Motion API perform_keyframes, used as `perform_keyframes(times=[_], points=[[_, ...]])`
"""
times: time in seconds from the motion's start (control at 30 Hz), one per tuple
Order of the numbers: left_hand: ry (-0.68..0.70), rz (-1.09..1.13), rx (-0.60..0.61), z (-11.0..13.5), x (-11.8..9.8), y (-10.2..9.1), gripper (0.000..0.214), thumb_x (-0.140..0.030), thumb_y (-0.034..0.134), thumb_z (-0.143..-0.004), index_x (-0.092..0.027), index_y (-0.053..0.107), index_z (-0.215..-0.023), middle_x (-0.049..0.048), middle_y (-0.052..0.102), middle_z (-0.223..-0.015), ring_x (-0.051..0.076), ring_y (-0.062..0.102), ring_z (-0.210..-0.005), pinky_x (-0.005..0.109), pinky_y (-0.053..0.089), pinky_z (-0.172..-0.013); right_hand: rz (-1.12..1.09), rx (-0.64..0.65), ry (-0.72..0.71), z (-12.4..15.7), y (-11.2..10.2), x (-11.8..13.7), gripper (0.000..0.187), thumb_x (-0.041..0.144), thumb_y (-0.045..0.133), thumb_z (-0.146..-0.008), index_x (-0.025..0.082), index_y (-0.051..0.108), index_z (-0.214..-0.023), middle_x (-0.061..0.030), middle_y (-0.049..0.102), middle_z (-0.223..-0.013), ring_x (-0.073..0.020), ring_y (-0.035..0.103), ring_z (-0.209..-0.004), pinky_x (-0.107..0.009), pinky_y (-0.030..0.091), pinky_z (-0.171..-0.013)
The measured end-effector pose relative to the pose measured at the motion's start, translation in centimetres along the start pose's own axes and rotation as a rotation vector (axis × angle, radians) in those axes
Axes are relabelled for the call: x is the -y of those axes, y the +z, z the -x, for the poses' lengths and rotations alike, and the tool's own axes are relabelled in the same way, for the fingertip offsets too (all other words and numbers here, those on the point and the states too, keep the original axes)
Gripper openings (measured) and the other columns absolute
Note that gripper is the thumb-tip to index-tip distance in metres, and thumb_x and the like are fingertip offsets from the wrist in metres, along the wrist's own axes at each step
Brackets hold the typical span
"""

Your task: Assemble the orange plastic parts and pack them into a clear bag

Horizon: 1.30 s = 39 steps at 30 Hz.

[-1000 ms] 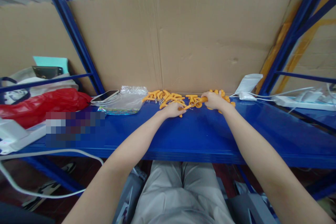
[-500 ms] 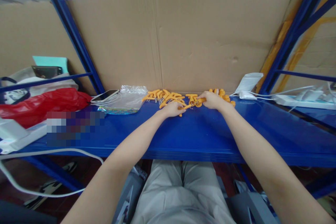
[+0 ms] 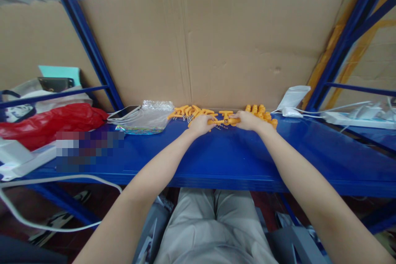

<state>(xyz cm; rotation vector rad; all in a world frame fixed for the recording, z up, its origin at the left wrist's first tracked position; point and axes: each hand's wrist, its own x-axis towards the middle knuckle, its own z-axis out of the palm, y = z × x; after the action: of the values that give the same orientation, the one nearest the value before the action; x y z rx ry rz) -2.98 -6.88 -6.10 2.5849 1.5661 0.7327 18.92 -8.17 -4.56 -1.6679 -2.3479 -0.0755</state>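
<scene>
My left hand [image 3: 200, 125] is closed on an orange rod-like plastic piece [image 3: 218, 122], held level just above the blue shelf. My right hand [image 3: 248, 121] pinches a thicker orange cylindrical piece [image 3: 234, 121]. The two pieces meet end to end or nearly so; I cannot tell whether one is inside the other. Small metal chains [image 3: 222, 127] hang or lie below them. Just behind, an orange T-shaped piece [image 3: 225, 113] lies on the shelf. A pile of orange branched pieces [image 3: 194, 110] with chains is beyond my left hand, and several orange cylinders [image 3: 260, 111] stand behind my right.
A cardboard panel [image 3: 232, 45] closes off the back of the blue shelf [image 3: 222, 161]. To the left are a clear plastic bag [image 3: 151, 119], a phone [image 3: 128, 111] and a red bag [image 3: 68, 117]. A white pouch [image 3: 292, 99] and a power strip [image 3: 355, 119] with cables are at right.
My left hand has raised its orange piece from a slant to nearly level, in line with the cylinder. My right hand has shifted slightly left, so the pieces are closer together.
</scene>
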Motion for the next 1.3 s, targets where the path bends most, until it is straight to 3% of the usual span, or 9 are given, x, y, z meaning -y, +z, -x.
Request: perform_keyframes(times=[0.13,0.3,0.43,0.57,0.73,0.93,1.1,1.17,1.3], points=[[0.009,0.021,-0.003,0.2,-0.3,-0.1,0.031,-0.037,0.064,-0.088,-0.021,0.075,-0.112,0.0088,0.074,-0.1,0.026,0.067,-0.1,0.034,0.05,-0.09,-0.058,-0.026,-0.063,-0.1,-0.2,1.0,0.058,0.009,0.054,-0.078,0.028,0.066,-0.132,-0.0073,0.067,-0.131,-0.0295,0.06,-0.122,-0.041,0.045,-0.105],[-0.036,0.002,-0.015,0.2,-0.2,-0.5,0.032,-0.037,0.067,-0.087,-0.021,0.075,-0.114,0.0095,0.073,-0.111,0.028,0.065,-0.109,0.036,0.049,-0.095,-0.228,-0.08,-0.081,0.3,-0.4,1.0,0.066,0.004,0.059,-0.077,0.018,0.055,-0.141,-0.0135,0.058,-0.143,-0.0253,0.057,-0.128,-0.038,0.044,-0.108],[-0.047,0.0,-0.023,0.1,0.1,-0.8,0.034,-0.034,0.068,-0.087,-0.018,0.073,-0.116,0.0111,0.073,-0.115,0.029,0.064,-0.112,0.038,0.049,-0.099,-0.443,-0.067,0.011,0.1,0.0,0.0,0.055,0.006,0.061,-0.081,0.017,0.055,-0.135,-0.0149,0.062,-0.135,-0.0223,0.066,-0.113,-0.037,0.053,-0.097],[0.005,0.001,-0.059,0.0,0.4,-0.7,0.029,-0.028,0.068,-0.087,-0.017,0.074,-0.113,0.0107,0.074,-0.113,0.027,0.065,-0.11,0.038,0.049,-0.099,-0.661,-0.04,0.064,-0.6,0.5,-1.3,0.036,0.012,0.066,-0.085,0.016,0.061,-0.12,-0.0139,0.069,-0.122,-0.0218,0.069,-0.105,-0.039,0.055,-0.094],[0.04,-0.011,-0.088,-0.1,0.7,-0.6,0.026,-0.027,0.068,-0.087,-0.017,0.075,-0.11,0.0093,0.075,-0.109,0.026,0.067,-0.106,0.037,0.051,-0.095,-0.863,-0.009,0.066,-1.2,1.3,-2.2,0.025,0.037,0.067,-0.09,0.019,0.064,-0.106,-0.0114,0.074,-0.095,-0.0237,0.073,-0.087,-0.046,0.057,-0.089],[0.04,-0.003,-0.105,-0.1,0.7,-0.7,0.024,-0.025,0.07,-0.085,-0.018,0.076,-0.107,0.0094,0.074,-0.114,0.026,0.067,-0.108,0.036,0.051,-0.096,-0.912,0.011,0.109,-1.3,1.7,-2.1,0.039,0.058,0.059,-0.091,0.02,0.062,-0.098,-0.0121,0.072,-0.084,-0.0241,0.071,-0.075,-0.047,0.058,-0.079],[0.045,-0.016,-0.112,-0.3,0.9,-0.5,0.025,-0.027,0.07,-0.085,-0.018,0.076,-0.108,0.0091,0.076,-0.108,0.025,0.068,-0.103,0.036,0.052,-0.094,-0.945,0.046,0.061,-0.6,1.1,-1.9,0.049,0.037,0.078,-0.08,0.022,0.053,-0.12,-0.0045,0.071,-0.088,-0.0168,0.069,-0.074,-0.038,0.057,-0.081],[0.049,-0.015,-0.109,-0.3,0.9,-0.5,0.026,-0.028,0.07,-0.085,-0.018,0.076,-0.107,0.0086,0.076,-0.104,0.025,0.069,-0.1,0.035,0.052,-0.091,-0.944,0.043,0.068,-0.4,0.9,-1.8,0.047,0.036,0.078,-0.08,0.022,0.053,-0.117,-0.0035,0.071,-0.088,-0.0148,0.067,-0.07,-0.036,0.057,-0.078],[0.068,-0.012,-0.118,-0.3,0.8,-0.5,0.023,-0.027,0.068,-0.086,-0.018,0.077,-0.105,0.0077,0.077,-0.101,0.024,0.069,-0.098,0.034,0.053,-0.09,-0.897,0.035,0.122,-0.4,0.8,-1.4,0.04,0.056,0.068,-0.086,0.019,0.059,-0.1,-0.0092,0.072,-0.081,-0.017,0.066,-0.063,-0.033,0.056,-0.065]])
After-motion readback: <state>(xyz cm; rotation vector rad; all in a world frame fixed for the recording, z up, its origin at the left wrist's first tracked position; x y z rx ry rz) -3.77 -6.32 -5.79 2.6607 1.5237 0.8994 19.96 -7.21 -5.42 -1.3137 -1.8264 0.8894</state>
